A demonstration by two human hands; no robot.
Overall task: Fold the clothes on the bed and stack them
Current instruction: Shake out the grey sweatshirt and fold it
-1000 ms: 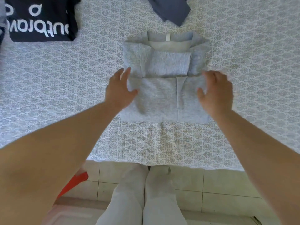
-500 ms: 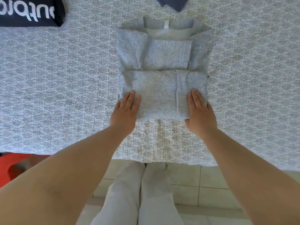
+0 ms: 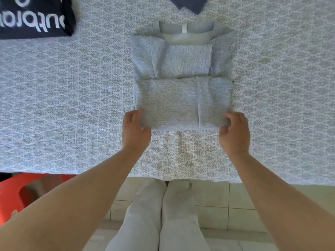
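A half-folded grey sweatshirt (image 3: 183,84) lies flat on a patterned bedspread (image 3: 72,105), its collar turned away from the person and its lower part doubled up over the body. Much around it is cut off: beyond the sweatshirt's collar only the tip of a dark blue-grey garment (image 3: 190,4) enters at the frame's top edge, and to the far left of the collar a folded black garment (image 3: 34,17) with white lettering is cropped, its print blurred and upside down, so the word cannot be read. Below and left of the sweatshirt, past the bed's edge, a red object (image 3: 16,194) is partly hidden behind the left forearm and cannot be identified. Half a second ago both hands lay flat, fingers extended, pressing the sweatshirt's near fold; now they have curled around its near corners. The left hand (image 3: 136,133) pinches the near left corner, thumb on top and fingers tucked beneath the cloth, out of sight. The right hand (image 3: 234,133) grips the near right corner likewise, its fingertips hidden under the fabric. The near edge appears slightly bunched at both grips; whether it is lifted clear of the bedspread cannot be told.
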